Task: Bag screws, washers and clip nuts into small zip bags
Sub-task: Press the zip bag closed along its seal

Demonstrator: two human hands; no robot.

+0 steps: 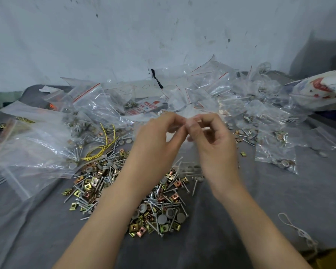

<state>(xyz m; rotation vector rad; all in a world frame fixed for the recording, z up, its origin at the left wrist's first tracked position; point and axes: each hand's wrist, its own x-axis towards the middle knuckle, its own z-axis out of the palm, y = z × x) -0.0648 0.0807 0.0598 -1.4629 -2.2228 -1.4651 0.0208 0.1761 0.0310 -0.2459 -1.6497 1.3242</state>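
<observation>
Grey cloth point(260, 200) covers the worktable, and nearest the person, well to the right of and below the fingers, a loop of pale string point(297, 228) lies on it. Straight below the fingers spreads the loose heap: long screws point(155, 195), round grey washers point(170, 212) and brass-coloured clip nuts point(133, 228), all tangled together. Above it the left hand point(159, 136) and right hand point(211, 136) meet, fingers curled, the fingertips point(175, 118) of each pinching the top edge of a small zip bag point(182, 152) that hangs clear between the wrists, apparently with a few screws and washers in it. I judge the seal is being pressed shut. If the strip is left partly unmated, or a screw point catches the thin film, the contents could drop back into the heap and the count be lost. Left of the fingers lie yellow wire point(103, 146) and large clear bags point(33, 144); right of them, filled bags point(275, 152). Beyond the fingers, empty red-striped zip bags point(202, 88) pile up against a stained wall point(124, 35), and a printed sack point(322, 88) is cut off by the right edge. The held bag is nearly invisible against the clutter: its mouth is hidden behind the fingers, and what it holds cannot be counted.
</observation>
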